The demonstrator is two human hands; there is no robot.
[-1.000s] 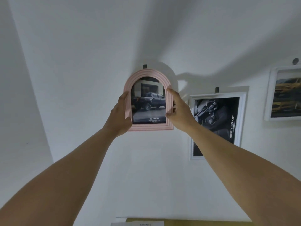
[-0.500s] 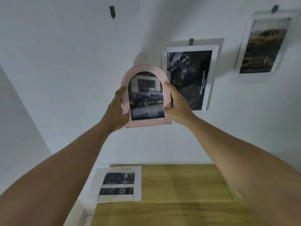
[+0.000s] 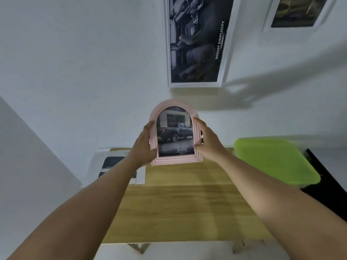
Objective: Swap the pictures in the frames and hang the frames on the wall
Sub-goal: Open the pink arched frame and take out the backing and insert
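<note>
Two hands on the pink frame point(image 3: 175, 132), left hand point(image 3: 143, 147) and right hand point(image 3: 207, 143) gripping its side edges. Taken off the wall point(image 3: 75, 72), now above the far end of the table point(image 3: 187, 203); picture swap likely next.

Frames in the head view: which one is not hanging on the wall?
The pink arched frame with the truck picture, gripped at its sides by left hand and right hand. The two white rectangular frames hang on the wall.
</note>
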